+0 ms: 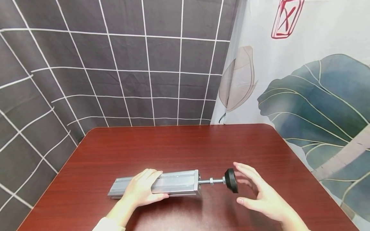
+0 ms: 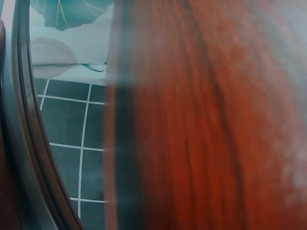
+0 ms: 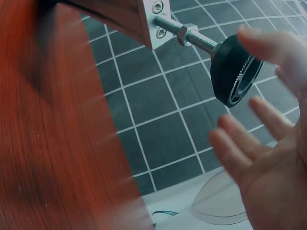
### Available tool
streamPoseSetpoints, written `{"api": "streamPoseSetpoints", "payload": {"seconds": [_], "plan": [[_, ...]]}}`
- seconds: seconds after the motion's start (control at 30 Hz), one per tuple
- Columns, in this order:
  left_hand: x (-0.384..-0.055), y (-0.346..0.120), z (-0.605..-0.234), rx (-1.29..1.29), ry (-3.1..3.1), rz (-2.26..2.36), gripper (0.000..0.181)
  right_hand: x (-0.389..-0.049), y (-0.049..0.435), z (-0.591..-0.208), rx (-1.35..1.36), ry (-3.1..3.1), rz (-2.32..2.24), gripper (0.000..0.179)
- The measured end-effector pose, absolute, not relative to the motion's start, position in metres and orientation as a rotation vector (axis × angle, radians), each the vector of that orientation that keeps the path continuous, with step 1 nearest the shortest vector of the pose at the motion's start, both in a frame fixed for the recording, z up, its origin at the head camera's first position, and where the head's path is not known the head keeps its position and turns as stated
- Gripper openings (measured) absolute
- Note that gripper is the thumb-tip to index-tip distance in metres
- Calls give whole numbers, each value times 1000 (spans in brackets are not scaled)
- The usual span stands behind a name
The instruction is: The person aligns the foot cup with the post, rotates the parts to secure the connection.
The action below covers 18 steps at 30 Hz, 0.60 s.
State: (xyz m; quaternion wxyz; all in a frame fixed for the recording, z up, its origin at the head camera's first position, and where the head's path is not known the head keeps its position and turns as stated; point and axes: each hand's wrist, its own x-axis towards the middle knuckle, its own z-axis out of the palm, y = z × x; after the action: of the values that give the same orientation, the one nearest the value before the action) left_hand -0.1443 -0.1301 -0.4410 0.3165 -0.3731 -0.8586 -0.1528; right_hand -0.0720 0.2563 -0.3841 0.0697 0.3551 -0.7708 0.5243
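- Evidently the left hand [image 1: 141, 191] has its grip clamped across the metal bar [image 1: 176, 182], thumb along the near side, probably to keep it from turning.
- The bar lies crosswise over the tabletop [image 1: 179, 141], mid-front; whether it rests there fully, I can't tell.
- Its threaded rod [image 1: 204, 182] and black foot [image 1: 231, 180] point rightward, within easy reach of the right hand [image 1: 267, 198].
- That hand's grip is apart, fingers and thumb spread about the foot, seemingly to suit its width; whether the thumb touches it, I can't tell.
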Motion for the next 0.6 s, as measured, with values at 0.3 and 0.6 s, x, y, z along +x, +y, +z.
{"api": "streamPoseSetpoints", "payload": {"seconds": [0.3, 0.6], "plan": [[-147, -126, -436, -1022, -2182, -436, 71, -76, 254, -377, 963, -2282, 1542, 67], [-146, -124, -440, -1029, -2159, -419, 71, -76, 248, -384, 734, -2324, 1615, 51]]}}
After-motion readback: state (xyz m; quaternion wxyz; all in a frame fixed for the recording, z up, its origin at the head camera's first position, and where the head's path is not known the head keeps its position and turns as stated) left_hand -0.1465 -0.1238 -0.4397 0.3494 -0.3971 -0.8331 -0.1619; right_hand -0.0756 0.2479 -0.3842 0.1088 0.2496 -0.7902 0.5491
